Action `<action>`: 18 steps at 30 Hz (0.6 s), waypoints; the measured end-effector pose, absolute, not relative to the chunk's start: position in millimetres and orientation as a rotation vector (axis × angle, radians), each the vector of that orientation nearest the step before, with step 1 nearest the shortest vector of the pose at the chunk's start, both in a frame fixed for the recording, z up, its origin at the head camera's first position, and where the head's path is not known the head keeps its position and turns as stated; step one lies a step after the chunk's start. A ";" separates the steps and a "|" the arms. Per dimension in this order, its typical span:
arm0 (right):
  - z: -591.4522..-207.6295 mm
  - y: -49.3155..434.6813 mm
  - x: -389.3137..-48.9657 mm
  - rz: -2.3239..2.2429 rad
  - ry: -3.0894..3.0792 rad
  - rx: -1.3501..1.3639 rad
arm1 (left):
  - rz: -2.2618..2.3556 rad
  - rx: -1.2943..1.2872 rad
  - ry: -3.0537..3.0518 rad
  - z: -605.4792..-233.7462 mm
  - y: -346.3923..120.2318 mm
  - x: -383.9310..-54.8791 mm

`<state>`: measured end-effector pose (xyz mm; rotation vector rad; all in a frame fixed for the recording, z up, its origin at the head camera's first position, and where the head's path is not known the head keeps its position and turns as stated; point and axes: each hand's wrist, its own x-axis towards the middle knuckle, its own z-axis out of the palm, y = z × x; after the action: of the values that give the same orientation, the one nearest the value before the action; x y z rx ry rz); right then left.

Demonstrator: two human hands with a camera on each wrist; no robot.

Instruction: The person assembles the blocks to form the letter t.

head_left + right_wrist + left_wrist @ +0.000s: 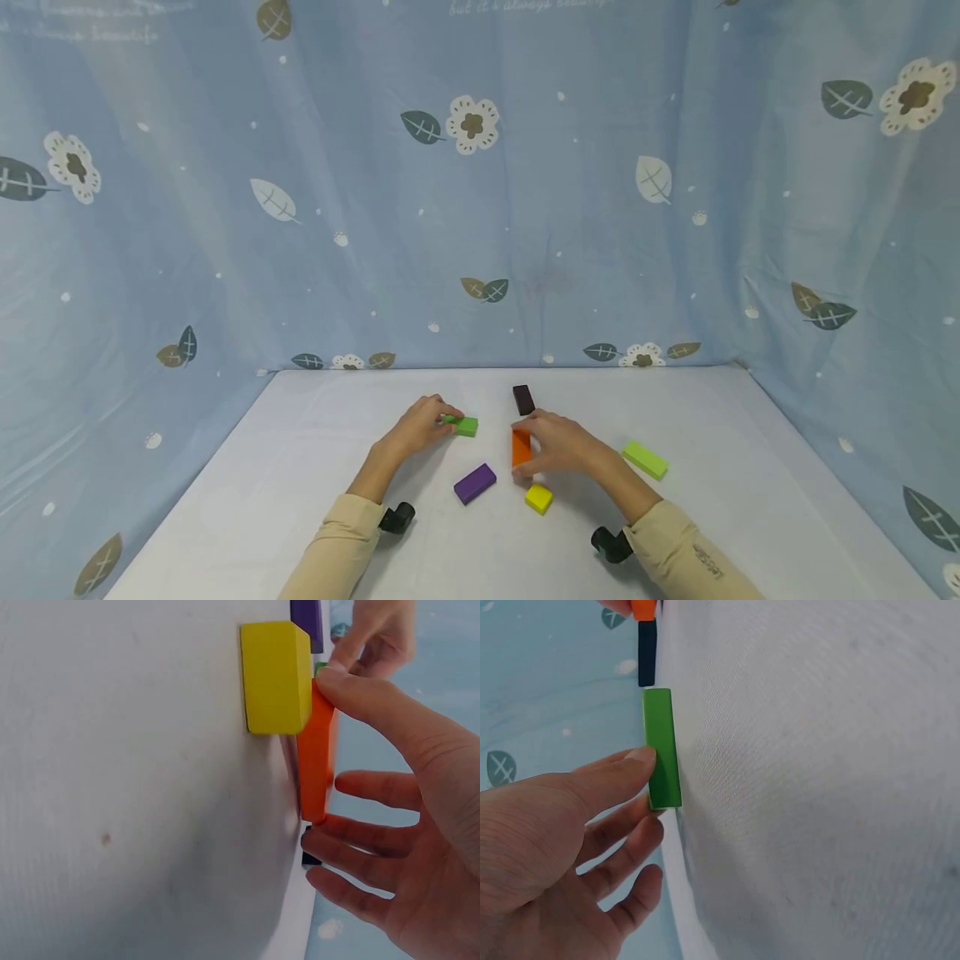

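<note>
My left hand (418, 427) pinches the left end of a green block (467, 427). In the left wrist view its thumb lies against the near side of the green block (662, 750). My right hand (566, 443) holds an orange block (521, 448) by its two ends, thumb at the near end and fingers at the far end. The orange block (316, 761) appears tilted or on the table in the right wrist view; I cannot tell whether it touches the surface. Just in front of it lies a yellow block (538, 498).
A dark block (523, 400) lies beyond the orange one. Between the forearms sits a purple block (475, 484). By the right forearm is a light green block (645, 460). The white table (300, 467) meets a blue patterned curtain (540, 208) at the back.
</note>
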<state>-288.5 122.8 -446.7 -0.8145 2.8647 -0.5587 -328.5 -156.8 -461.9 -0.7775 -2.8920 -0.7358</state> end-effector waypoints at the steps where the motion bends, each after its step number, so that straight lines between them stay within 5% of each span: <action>1: -446.9 121.4 -288.4 -0.557 2.862 -0.811 | -0.742 -0.775 -2.890 -462.0 -156.9 -328.3; 18: -445.1 109.2 -282.2 -0.450 2.917 -0.823 | -0.758 -0.787 -2.887 -456.7 -156.5 -324.9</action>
<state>-282.2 109.2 -445.1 -0.8233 2.9173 -0.4497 -324.9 -156.5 -456.7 -0.7872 -2.8872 -0.7578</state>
